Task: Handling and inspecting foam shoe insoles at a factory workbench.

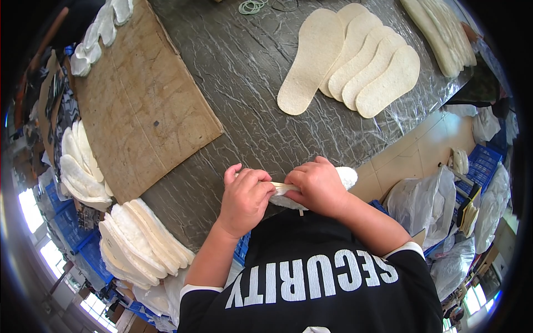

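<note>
Close to my body, at the table's near edge, both hands grip a white fluffy insole (347, 176). My left hand (244, 201) closes its fingers on one end, pinching the cream edges. Further along the same edge, my right hand (317, 187) is closed with thumb and fingers pressed together. The fleecy end sticks out to the right beyond my right hand, and white pile shows beneath it. My fingers cover much of the piece, so I cannot tell whether it is one layer or a pair.
Flat cream insoles (319, 55) lie fanned at the table's far right, near a long stack (438, 36). Brown cardboard (147, 105) covers the left side. Fluffy insole stacks (141, 241) stand at lower left. Blue crates (484, 166) and plastic bags (419, 202) are at right.
</note>
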`<action>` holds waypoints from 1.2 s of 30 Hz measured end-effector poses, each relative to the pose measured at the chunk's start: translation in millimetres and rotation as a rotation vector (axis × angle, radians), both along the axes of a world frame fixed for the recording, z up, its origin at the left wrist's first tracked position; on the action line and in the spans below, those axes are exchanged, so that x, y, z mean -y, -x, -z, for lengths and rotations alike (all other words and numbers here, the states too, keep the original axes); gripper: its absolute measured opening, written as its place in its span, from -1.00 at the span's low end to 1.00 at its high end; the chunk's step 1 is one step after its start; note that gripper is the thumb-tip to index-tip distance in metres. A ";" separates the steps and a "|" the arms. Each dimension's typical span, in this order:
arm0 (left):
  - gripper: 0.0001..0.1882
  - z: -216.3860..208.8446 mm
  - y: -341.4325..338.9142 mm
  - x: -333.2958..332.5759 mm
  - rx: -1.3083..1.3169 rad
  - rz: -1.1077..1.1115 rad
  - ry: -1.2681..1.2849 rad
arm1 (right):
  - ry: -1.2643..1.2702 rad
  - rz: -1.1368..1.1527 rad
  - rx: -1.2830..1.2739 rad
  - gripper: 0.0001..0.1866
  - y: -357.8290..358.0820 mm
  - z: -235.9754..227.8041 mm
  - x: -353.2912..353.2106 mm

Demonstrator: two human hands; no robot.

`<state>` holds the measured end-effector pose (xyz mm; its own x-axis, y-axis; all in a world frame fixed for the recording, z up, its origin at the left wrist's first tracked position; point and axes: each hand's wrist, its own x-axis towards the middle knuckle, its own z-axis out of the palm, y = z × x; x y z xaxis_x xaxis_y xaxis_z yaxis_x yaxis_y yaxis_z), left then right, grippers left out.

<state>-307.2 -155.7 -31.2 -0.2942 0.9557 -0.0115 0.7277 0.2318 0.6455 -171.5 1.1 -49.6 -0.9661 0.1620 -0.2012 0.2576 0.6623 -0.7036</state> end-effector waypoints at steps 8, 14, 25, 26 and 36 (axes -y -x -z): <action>-0.90 -1.1 -4.7 -2.9 0.024 -0.042 0.037 | 0.026 0.026 -0.063 -0.83 -0.4 1.3 1.4; -0.89 -2.0 -5.9 -2.4 0.037 -0.057 0.060 | 0.004 -0.010 -0.058 -0.83 -2.2 2.0 1.5; -0.86 1.7 -7.7 -1.0 0.022 -0.052 0.041 | -0.025 -0.043 -0.043 -0.77 1.4 -2.5 5.3; -0.86 2.5 -7.3 -0.8 0.065 -0.075 0.042 | -0.035 -0.050 -0.029 -0.77 1.6 -2.3 5.7; -0.71 -0.4 -2.3 5.8 0.322 -0.157 0.149 | -0.028 -0.059 0.068 -0.80 0.2 0.6 7.4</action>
